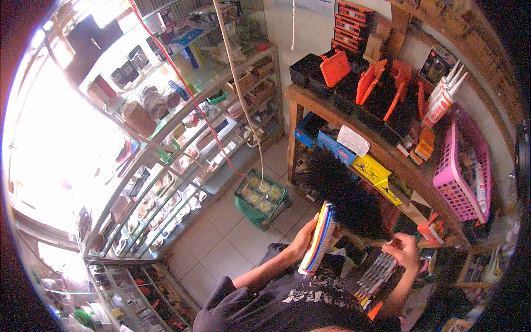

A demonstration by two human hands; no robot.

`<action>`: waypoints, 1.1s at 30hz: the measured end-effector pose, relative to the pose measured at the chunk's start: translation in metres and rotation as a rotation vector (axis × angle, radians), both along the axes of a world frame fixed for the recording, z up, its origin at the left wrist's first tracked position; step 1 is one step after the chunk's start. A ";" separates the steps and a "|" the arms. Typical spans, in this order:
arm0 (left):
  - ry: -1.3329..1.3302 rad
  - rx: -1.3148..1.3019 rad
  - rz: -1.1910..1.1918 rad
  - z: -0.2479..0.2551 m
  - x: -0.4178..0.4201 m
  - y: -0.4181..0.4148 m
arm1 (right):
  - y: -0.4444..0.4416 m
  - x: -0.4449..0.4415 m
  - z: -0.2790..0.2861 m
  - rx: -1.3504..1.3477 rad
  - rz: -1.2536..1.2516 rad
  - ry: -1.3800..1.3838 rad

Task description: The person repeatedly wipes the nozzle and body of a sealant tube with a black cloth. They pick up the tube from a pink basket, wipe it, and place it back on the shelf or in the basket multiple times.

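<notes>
My left hand (306,237) grips a striped cartridge-like tube (318,245), white with blue, yellow and red bands, tilted in front of my black printed T-shirt (286,307). At the right, my right hand (403,251) is closed on the upper end of a bundle of slim grey and dark packaged pieces (378,272). I cannot tell what these pieces are. Between and beyond both hands is a bushy black mass (348,193), which may be hair or a duster. It hides part of the lower shelf.
A wooden shelf (303,94) bears black organizer boxes with orange lids (335,68), sealant cartridges (439,106) and a pink basket (444,182). Glass display shelves (211,191) line the left. A green crate (251,220) with several jars stands on the tiled floor (226,234); cords hang above.
</notes>
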State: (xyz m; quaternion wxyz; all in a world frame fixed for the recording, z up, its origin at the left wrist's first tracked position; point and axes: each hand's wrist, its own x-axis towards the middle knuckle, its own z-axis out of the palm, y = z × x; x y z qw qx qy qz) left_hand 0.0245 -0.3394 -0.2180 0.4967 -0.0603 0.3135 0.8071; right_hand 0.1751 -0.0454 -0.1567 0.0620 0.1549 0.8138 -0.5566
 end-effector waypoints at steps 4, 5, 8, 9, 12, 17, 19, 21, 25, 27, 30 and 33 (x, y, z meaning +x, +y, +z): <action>-0.058 -0.073 -0.002 -0.003 0.000 -0.001 | -0.006 0.004 -0.001 0.114 0.090 0.009; -0.050 -0.078 0.000 -0.005 0.000 -0.002 | -0.011 0.003 0.002 0.061 0.051 0.007; 0.064 -0.038 -0.009 0.002 0.001 -0.004 | -0.020 0.003 0.005 -0.077 -0.037 -0.022; 0.119 -0.016 -0.019 0.006 0.000 -0.004 | -0.019 0.004 0.005 -0.109 -0.052 -0.042; 0.026 -0.005 -0.029 0.000 0.001 -0.005 | -0.018 0.006 -0.006 -0.089 -0.116 0.075; 0.192 0.103 -0.090 0.000 0.001 -0.005 | -0.009 0.006 -0.012 0.121 -0.153 0.117; 0.222 0.147 -0.113 -0.009 0.000 -0.005 | -0.011 0.008 -0.004 0.060 -0.109 0.110; 0.279 0.211 -0.093 -0.009 -0.001 -0.002 | -0.012 0.008 -0.001 0.028 -0.124 0.122; 0.417 0.084 -0.122 0.005 -0.002 -0.004 | 0.000 0.014 -0.011 0.125 -0.255 0.101; 0.406 0.107 -0.142 0.004 -0.004 -0.004 | 0.007 0.021 -0.020 0.123 -0.254 0.108; 0.454 0.039 -0.190 0.008 -0.009 -0.007 | 0.004 0.020 0.001 0.063 -0.273 0.070; 0.444 0.059 -0.034 0.025 -0.007 -0.005 | -0.009 0.010 0.009 0.012 -0.276 0.137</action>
